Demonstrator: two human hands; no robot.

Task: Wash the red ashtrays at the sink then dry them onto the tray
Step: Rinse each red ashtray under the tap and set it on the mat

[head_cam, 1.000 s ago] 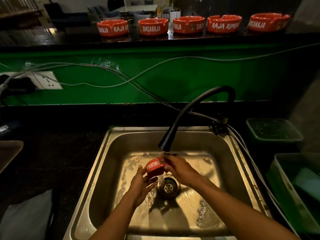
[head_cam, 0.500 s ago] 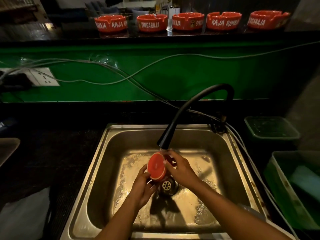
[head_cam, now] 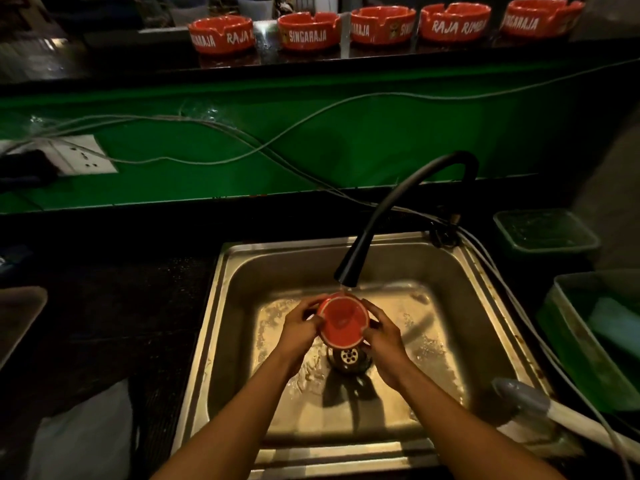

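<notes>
- A red ashtray (head_cam: 342,322) is held over the sink (head_cam: 460,306), just under the black tap (head_cam: 349,271), its flat underside turned to the camera
- Its 9 o'clock rim is gripped by the left hand (head_cam: 298,329), its 3 o'clock rim by the right hand (head_cam: 382,336)
- Five more ashtrays (head_cam: 382,24) are lined up on the shelf at 12 o'clock

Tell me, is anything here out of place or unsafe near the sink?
Yes. Loose grey cables hang across the green wall from the socket and run down beside the faucet and the wet sink, close to running water. The ashtray itself looks whole, held in the left hand and right hand.
</notes>
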